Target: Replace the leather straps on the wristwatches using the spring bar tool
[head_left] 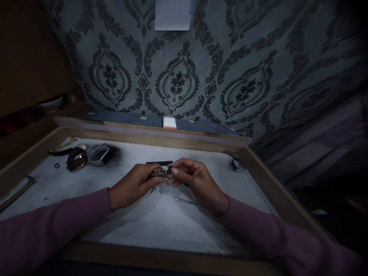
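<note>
In the head view, my left hand is closed around a wristwatch with a copper-coloured case. My right hand pinches a small dark brown piece, which looks like a watch strap, against the side of that case. The fingertips of both hands nearly meet and hide where strap and case join. Just behind them lies a flat dark strip. Below my right hand a thin metal tool rests on the white surface. A tiny dark sliver lies under my left fingers.
A shallow wooden-edged tray with a white lining surrounds my hands. At its left lie a brown watch, a pale-banded watch and a dark ring. Another watch sits at the right. Patterned fabric hangs behind.
</note>
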The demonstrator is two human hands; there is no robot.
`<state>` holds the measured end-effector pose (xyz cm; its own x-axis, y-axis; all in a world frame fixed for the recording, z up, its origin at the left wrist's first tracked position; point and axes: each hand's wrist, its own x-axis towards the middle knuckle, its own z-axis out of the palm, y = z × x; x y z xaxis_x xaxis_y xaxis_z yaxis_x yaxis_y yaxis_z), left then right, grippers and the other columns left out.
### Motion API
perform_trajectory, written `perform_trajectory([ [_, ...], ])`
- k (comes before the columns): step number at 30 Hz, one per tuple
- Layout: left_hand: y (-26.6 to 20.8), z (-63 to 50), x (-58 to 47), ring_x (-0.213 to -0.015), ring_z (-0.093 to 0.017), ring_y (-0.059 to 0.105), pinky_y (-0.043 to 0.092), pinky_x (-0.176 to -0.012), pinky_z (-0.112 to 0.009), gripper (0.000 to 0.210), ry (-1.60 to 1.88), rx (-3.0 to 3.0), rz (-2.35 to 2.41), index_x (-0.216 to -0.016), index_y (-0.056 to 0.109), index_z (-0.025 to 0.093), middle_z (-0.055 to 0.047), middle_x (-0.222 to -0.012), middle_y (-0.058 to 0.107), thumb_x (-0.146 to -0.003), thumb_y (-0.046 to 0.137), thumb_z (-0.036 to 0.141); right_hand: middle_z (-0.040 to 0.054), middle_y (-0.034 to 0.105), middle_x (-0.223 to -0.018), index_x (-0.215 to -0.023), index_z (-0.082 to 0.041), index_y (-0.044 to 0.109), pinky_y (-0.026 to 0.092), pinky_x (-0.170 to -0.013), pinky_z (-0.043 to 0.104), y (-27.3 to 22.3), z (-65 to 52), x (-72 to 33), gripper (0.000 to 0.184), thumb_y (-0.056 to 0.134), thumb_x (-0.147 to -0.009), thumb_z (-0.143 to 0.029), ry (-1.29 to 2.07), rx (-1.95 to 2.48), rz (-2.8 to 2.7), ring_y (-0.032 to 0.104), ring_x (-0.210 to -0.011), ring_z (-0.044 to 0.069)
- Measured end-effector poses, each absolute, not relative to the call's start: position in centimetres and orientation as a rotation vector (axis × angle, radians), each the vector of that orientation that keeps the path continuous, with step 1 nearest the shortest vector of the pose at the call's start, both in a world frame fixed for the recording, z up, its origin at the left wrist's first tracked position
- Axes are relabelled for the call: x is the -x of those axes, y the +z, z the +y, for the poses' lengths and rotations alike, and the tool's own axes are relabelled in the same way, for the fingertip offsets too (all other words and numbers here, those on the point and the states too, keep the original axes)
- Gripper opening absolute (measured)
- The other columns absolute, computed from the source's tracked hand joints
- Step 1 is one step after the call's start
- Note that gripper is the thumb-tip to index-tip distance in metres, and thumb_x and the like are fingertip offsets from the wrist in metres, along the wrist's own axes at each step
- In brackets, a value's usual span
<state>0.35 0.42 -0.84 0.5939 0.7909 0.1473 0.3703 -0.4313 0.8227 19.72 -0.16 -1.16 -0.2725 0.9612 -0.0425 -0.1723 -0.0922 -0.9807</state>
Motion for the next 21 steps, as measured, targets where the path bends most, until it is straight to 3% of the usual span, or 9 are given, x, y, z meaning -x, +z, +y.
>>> perform_trajectory([
  [21,0.01,0.06,-0.43,-0.066,-0.012,0.053,0.039,-0.061,-0.024,0.020,0.753,-2.113,0.932,-0.085,0.060,0.015,0.000,-0.074,0.061,-0.094,0.047,0.027,0.0031,0.074,-0.071,-0.081,-0.017,0.069,0.052,-0.055,0.023,-0.65,-0.30,-19.76,0.025,0.082,-0.069,-0.034,1.617,0.971,-1.154,0.069,-0.061,0.014],
])
